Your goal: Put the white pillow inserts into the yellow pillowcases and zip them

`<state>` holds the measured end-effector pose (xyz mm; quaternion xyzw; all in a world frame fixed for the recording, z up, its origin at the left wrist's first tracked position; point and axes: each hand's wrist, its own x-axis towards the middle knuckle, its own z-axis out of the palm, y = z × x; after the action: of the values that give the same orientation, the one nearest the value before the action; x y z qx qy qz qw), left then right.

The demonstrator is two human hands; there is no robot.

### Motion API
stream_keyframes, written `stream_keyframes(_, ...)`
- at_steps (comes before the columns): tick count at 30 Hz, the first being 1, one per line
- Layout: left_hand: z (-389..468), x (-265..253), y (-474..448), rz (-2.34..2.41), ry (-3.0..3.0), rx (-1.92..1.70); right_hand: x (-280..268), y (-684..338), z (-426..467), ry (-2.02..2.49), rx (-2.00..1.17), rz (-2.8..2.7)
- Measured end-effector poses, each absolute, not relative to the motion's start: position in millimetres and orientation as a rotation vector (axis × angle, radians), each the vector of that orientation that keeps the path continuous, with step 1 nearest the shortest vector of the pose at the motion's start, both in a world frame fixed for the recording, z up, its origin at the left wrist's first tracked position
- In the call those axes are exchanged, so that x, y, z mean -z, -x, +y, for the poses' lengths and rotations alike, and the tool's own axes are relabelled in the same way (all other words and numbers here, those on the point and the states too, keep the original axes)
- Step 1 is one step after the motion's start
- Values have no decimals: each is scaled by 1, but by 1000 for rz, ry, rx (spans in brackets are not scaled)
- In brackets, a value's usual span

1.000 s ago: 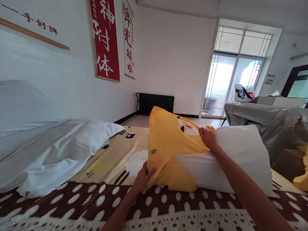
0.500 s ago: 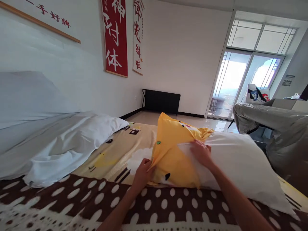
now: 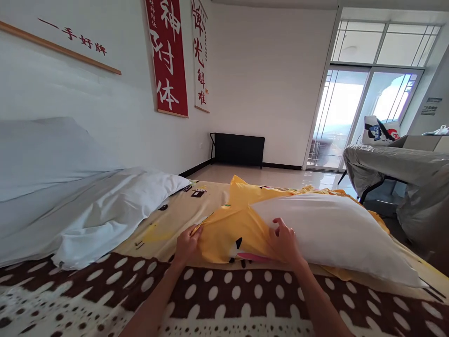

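Note:
A white pillow (image 3: 326,229) lies on the bed with its left end inside a yellow pillowcase (image 3: 224,234) printed with small figures. My left hand (image 3: 187,243) is closed on the pillowcase's left corner, pulling the cloth taut. At the case's near edge, beside the bare white pillow, my right hand (image 3: 286,241) has curled fingers holding the yellow cloth. Some of that cloth also shows behind the pillow and beneath its right part. The fingertips of the right hand are partly hidden.
On the left lies rumpled white fabric (image 3: 105,210). A brown dotted blanket (image 3: 224,288) covers the near side of the bed, over a cream printed sheet (image 3: 168,220). Plastic-covered furniture (image 3: 403,159) stands at right, and a black folded panel (image 3: 238,150) leans by the far wall.
My left hand has moved left and slightly up with the case corner. My right hand has come down and left along the pillow. The pillowcase lies flatter, with more yellow cloth showing beneath the pillow.

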<state>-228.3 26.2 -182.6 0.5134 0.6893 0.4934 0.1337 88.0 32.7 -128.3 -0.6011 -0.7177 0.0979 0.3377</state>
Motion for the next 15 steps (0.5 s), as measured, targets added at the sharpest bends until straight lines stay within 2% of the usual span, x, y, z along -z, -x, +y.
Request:
stream_keyframes(5,21,160,225,2209,-1692,-1332,141,-96,31,1605,-195,-2099)
stream_keyframes(9,37,143,200,2064,-1704,-1343,158,-91,28,1490,-135,-2109)
stream_keyframes(15,57,184,192,1789,-1375,-1240,165,-95,33,1368,-375,-1739)
